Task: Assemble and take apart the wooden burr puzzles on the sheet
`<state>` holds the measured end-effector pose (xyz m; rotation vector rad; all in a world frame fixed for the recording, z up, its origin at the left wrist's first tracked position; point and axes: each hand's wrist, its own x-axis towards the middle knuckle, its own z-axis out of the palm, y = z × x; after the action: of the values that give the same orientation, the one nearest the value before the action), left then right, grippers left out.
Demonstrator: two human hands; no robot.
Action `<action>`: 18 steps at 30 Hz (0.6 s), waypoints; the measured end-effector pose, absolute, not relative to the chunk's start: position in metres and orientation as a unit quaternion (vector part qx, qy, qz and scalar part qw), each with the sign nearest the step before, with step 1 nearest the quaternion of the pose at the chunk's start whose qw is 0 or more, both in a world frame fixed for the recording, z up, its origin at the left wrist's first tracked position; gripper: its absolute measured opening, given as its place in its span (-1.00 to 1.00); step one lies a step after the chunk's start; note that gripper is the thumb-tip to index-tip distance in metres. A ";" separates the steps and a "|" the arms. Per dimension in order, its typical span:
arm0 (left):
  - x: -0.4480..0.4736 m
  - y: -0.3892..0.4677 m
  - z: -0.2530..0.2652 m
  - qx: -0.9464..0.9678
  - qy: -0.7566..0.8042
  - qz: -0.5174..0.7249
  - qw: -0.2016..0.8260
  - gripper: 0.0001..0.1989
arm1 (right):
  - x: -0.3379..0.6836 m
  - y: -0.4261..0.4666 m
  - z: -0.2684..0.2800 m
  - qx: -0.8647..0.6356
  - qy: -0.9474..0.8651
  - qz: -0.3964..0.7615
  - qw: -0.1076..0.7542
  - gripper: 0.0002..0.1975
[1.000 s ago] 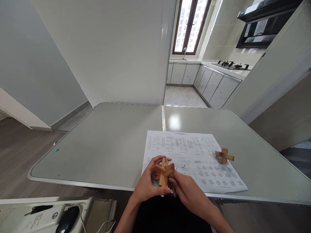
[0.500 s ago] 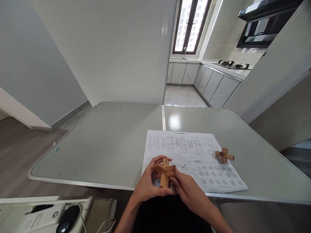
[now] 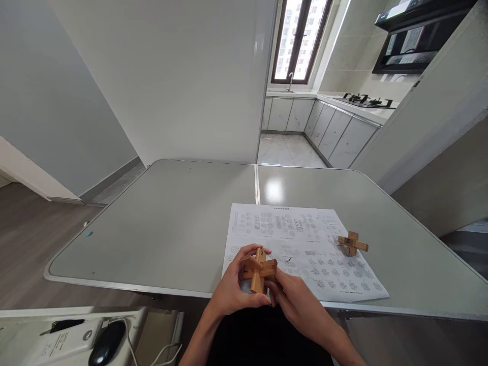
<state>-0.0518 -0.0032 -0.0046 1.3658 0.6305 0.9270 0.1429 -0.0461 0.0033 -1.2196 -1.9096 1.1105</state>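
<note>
Table (image 3: 163, 218), grey, glossy and pale-rimmed, carries a white paper sheet printed with small diagrams (image 3: 305, 223). Near the sheet's close edge, the left hand (image 3: 233, 288) curls round the left side of a brown wooden cross of interlocking bars (image 3: 259, 272), thumb at its near end; the right hand's (image 3: 299, 300) fingertips grip its right side. It looks light, stiff and fairly smooth, its bars perhaps prone to slide, so opposite bar ends seem the best hold. A smaller-looking wooden bar cross (image 3: 351, 245) sits at the sheet's right edge.
</note>
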 end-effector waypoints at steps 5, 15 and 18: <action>-0.050 -0.003 -0.007 0.588 0.280 0.414 0.636 -0.11 | 0.139 -0.047 0.008 -0.466 -0.700 0.451 0.298 -0.77; -0.048 -0.006 -0.009 0.627 0.378 0.413 0.542 -0.13 | 0.159 -0.040 0.000 -0.536 -0.553 0.492 0.407 -0.57; -0.045 -0.007 -0.007 0.650 0.395 0.397 0.514 -0.10 | 0.158 -0.036 0.001 -0.506 -0.514 0.548 0.424 -0.55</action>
<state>-0.0451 -0.0065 -0.0068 1.5624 0.9490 0.9545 0.1577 -0.0364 0.0010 -1.2654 -1.2858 1.3705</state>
